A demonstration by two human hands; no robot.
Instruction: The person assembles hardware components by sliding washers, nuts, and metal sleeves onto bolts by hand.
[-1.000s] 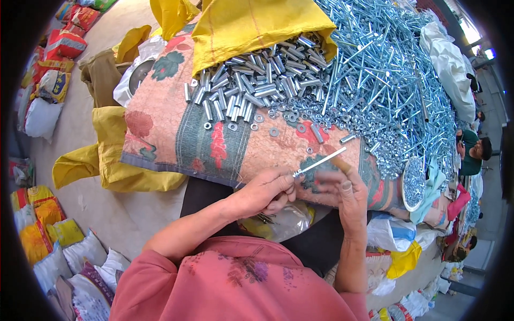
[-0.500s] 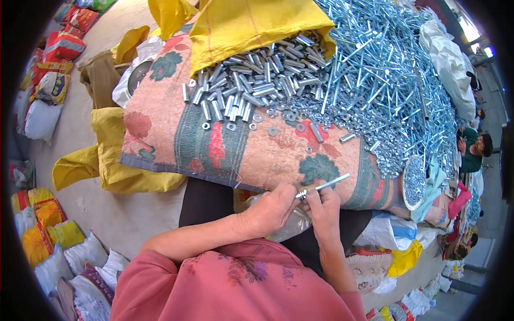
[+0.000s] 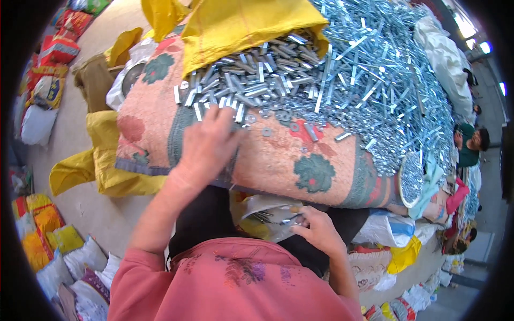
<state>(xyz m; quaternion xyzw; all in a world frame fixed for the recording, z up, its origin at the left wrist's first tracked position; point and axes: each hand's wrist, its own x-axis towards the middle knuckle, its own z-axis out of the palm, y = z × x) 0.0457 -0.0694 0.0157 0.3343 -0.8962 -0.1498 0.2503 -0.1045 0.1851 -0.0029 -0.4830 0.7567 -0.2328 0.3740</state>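
Note:
My left hand [image 3: 209, 142] reaches over the near edge of a heap of short silvery metal sleeves [image 3: 251, 80]. Its bent fingertips are among the sleeves, smeared by motion; whether they grip one cannot be told. Low over my lap, my right hand [image 3: 320, 231] has thumb and fingers around a small metal bolt [image 3: 290, 220], partly hidden by the fingers. Just left of it a whitish plastic bag [image 3: 273, 202] gapes between my dark-trousered legs, with several thin metal rods [image 3: 261, 216] inside. Flat washers [image 3: 266, 131] lie loose on the patterned cloth [image 3: 262, 163].
A yellow woven sack [image 3: 251, 24] overhangs the sleeves. Long bluish threaded rods [image 3: 375, 69] pile up at the back right, above heaped small nuts and washers. An oval container of small metal parts [image 3: 411, 179] stands at right. Another person [image 3: 470, 144] sits farther right.
My hands have parted from the rod they held together. The left has gone forward and left to the sleeves; the right has dropped down beside the bag in my lap.

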